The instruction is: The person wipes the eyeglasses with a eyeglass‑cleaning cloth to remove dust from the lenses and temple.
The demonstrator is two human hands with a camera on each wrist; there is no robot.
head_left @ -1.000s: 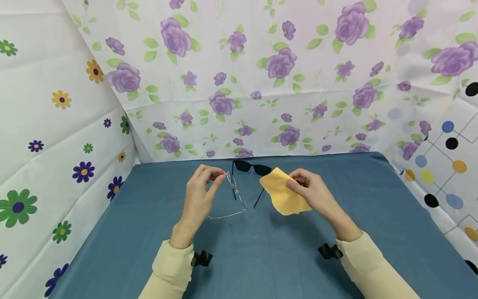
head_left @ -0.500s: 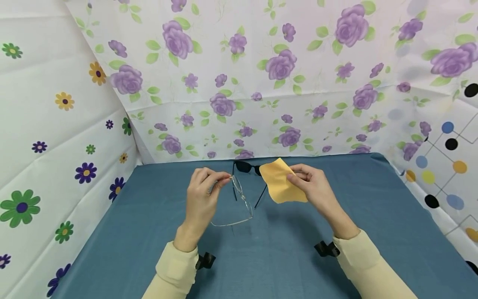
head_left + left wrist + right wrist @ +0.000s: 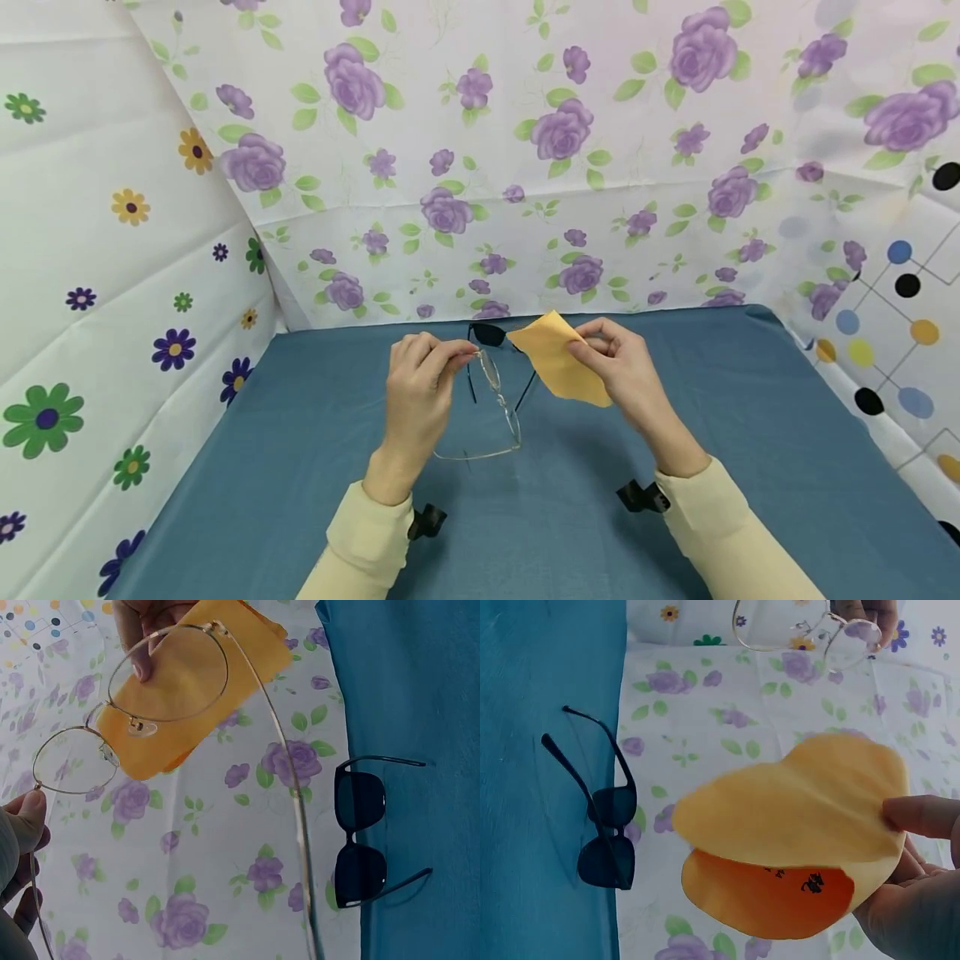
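Between thumb and fingertips, my left hand pinches thin gold-rimmed eyeglasses at one end of the frame. They hang tilted above the table with both temples unfolded; in the left wrist view one temple crosses close to the camera. My right hand pinches a yellow cleaning cloth by its right edge. In the right wrist view the cloth is folded over, with an orange inner side bearing small dark marks. A small gap separates cloth and eyeglasses in the head view.
Black sunglasses lie at the table's back edge with temples unfolded, partly hidden by the cloth in the head view. The blue-covered table meets a flowered fabric backdrop. Patterned cloth walls stand left and right.
My left hand and the eyeglasses have shifted right. My right hand has moved slightly left and up, so the cloth now covers more of the sunglasses. Both grips are kept.
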